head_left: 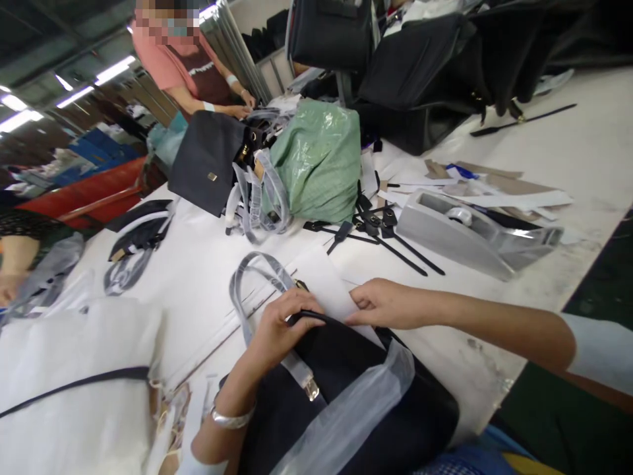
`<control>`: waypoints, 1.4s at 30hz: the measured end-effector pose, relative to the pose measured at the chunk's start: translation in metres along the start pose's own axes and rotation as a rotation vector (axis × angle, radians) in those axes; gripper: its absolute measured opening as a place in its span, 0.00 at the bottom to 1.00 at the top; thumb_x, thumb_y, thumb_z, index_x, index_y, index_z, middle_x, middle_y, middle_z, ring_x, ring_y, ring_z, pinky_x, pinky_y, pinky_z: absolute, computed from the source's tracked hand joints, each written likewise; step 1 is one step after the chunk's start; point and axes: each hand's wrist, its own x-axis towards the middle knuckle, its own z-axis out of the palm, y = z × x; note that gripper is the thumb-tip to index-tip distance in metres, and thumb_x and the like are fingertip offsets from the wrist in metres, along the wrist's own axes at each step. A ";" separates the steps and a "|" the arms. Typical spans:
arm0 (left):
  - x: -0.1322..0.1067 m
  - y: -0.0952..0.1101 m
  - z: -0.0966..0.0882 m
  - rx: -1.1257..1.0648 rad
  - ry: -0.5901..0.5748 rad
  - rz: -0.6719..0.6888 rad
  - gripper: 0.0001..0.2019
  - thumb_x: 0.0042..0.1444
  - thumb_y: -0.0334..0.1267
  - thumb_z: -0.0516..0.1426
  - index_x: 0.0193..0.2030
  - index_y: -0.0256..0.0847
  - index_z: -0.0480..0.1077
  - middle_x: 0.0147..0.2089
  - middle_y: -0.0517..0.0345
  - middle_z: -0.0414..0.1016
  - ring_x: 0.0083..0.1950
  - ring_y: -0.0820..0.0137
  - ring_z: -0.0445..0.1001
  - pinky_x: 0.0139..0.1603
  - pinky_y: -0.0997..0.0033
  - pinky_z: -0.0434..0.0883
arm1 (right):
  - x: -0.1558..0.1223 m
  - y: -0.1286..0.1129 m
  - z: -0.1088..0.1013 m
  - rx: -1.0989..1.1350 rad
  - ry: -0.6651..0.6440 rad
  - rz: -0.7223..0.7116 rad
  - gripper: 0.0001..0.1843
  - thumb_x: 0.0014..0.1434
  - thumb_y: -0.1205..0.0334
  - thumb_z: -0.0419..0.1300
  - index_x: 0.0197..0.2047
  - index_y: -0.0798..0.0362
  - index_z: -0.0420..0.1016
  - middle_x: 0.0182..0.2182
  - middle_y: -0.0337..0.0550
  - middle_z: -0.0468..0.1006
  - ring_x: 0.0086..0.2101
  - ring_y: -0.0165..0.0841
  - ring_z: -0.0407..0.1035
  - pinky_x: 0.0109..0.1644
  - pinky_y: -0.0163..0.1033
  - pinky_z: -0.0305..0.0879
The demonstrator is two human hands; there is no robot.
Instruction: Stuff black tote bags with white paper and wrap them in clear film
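A black handbag (341, 353) lies tilted at the table's near edge. My left hand (281, 330) grips the upper edge of its opening, thumb on the near side. My right hand (383, 303) is closed on a white sheet (326, 280) that stands in the bag's opening; its lower part is hidden inside. A plastic-wrapped handle (238, 290) loops up behind my left hand and ends at a metal fitting (311, 389) on the bag's front. Loose clear plastic wrap (353, 402) crosses the bag's near face.
A grey tape dispenser (445, 231) stands right of several black straps (376, 227). Beyond are a green plastic bag (319, 158), another black handbag (205, 158) and stacked black bags (415, 86). White wrapping (84, 369) lies left. One co-worker (198, 72) stands opposite; another's arm (17, 260) shows left.
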 end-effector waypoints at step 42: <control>-0.008 -0.006 0.009 0.081 0.272 -0.129 0.04 0.59 0.39 0.65 0.38 0.43 0.76 0.39 0.58 0.78 0.43 0.65 0.76 0.47 0.68 0.72 | 0.005 0.011 0.006 -0.377 0.218 -0.185 0.30 0.60 0.59 0.63 0.65 0.52 0.69 0.38 0.45 0.82 0.33 0.37 0.74 0.39 0.37 0.65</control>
